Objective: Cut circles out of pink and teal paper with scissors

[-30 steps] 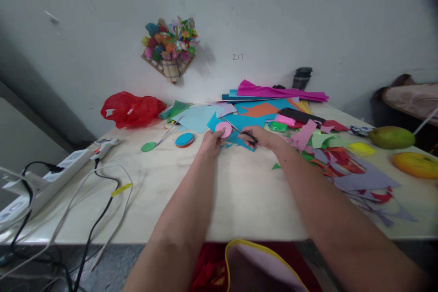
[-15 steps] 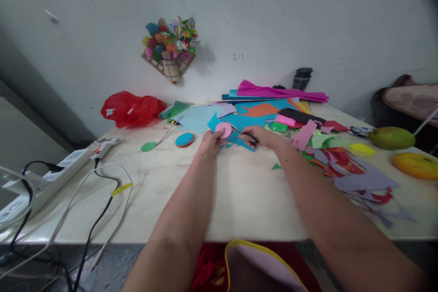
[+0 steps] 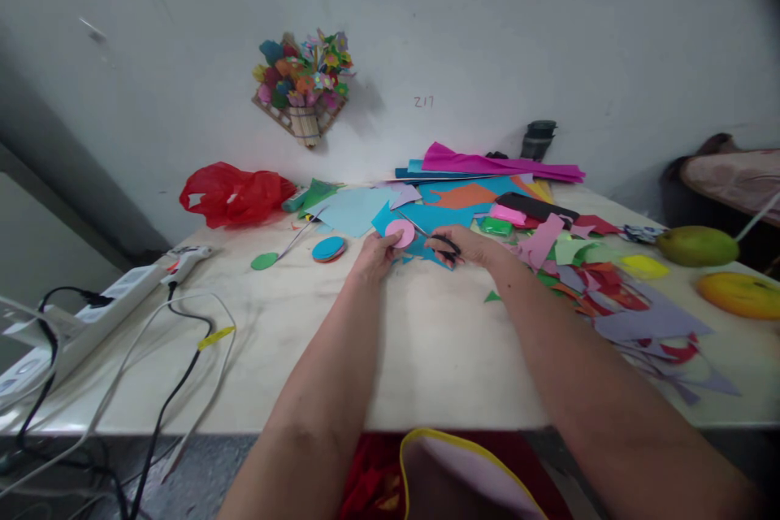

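My left hand (image 3: 376, 253) is closed on a pink paper circle (image 3: 400, 233) laid against a piece of blue paper (image 3: 381, 218), thumb on top. In my right hand (image 3: 458, 246) is a pair of scissors (image 3: 447, 244) with black handles, its blades pointing left toward the blue paper by the circle. Whether the blades are apart is too small to tell. To the left of my left hand lies a small stack of paper circles (image 3: 328, 249), blue on top. Farther left is a green paper circle (image 3: 264, 261) by a thin purple strip.
Colored paper scraps (image 3: 646, 313) pile up on the right, near two mangoes (image 3: 698, 246). A black phone-like slab (image 3: 536, 207) and rolled magenta paper (image 3: 500, 162) lie at the back. On the left are a red plastic bag (image 3: 237, 193), a power strip (image 3: 115, 301) and cables.
The pink circle and the blue paper under it have shifted very slightly right in my left hand. My right hand with the scissors has barely moved.
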### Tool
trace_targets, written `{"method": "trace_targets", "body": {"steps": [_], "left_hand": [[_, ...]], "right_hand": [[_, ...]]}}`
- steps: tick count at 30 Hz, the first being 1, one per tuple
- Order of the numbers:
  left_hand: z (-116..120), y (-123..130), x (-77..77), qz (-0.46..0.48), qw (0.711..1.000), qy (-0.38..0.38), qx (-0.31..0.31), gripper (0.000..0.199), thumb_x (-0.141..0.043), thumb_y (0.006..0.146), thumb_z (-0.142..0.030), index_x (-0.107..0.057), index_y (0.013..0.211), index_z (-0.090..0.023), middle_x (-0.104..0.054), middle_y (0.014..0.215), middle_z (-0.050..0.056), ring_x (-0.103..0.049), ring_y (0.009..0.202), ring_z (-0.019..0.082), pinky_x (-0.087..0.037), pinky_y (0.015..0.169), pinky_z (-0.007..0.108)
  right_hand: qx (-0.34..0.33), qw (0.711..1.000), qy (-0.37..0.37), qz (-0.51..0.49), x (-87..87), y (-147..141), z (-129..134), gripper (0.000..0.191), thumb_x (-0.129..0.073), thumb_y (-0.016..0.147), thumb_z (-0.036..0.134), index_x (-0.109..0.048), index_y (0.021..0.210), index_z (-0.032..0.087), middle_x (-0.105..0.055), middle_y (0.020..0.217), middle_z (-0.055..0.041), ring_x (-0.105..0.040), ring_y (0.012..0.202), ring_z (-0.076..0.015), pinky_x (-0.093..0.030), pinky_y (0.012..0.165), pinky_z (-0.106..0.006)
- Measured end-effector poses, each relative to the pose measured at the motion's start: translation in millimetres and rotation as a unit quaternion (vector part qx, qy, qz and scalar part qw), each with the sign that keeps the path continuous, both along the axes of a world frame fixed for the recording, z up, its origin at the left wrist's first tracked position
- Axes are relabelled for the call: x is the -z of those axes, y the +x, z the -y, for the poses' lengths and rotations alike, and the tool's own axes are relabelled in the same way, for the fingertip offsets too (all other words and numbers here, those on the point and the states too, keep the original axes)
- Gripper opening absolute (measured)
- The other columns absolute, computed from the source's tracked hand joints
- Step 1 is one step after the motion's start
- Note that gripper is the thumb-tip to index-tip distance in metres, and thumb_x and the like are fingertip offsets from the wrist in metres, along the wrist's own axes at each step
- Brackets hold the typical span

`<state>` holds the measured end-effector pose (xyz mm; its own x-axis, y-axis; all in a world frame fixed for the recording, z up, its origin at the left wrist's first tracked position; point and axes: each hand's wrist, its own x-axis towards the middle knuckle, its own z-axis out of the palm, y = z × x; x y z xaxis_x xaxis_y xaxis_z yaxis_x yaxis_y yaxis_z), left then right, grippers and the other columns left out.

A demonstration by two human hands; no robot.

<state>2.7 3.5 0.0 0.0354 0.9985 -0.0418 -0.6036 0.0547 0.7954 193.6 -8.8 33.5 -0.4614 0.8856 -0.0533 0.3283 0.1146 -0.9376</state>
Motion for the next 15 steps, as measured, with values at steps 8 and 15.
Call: {"method": "trace_targets", "body": {"steps": [8, 15], "left_hand": [[-1.2, -0.1, 1.9, -0.010, 1.000, 0.008, 0.010, 0.023, -0.074, 0.069, -0.001, -0.058, 0.084, -0.010, -0.070, 0.078, 0.008, -0.071, 0.074, 0.020, -0.060, 0.075, 0.032], [-0.7, -2.1, 0.3, -0.008, 1.000, -0.002, 0.004, 0.023, -0.073, 0.068, 0.000, -0.058, 0.083, -0.010, -0.070, 0.079, 0.008, -0.072, 0.076, 0.021, -0.060, 0.078, 0.035]], "right_hand": [[0.003, 1.000, 0.012, 0.004, 2.5, -0.9, -2.0, 0.027, -0.057, 0.089, 0.026, -0.047, 0.064, 0.018, -0.056, 0.050, 0.0003, -0.048, 0.035, -0.0076, -0.027, 0.030, -0.019], [0.007, 1.000, 0.012, 0.011, 2.4, 0.0, -3.9, 0.026, -0.053, 0.089, 0.022, -0.049, 0.064, 0.018, -0.056, 0.050, 0.0001, -0.048, 0.036, -0.0082, -0.026, 0.031, -0.020]]}}
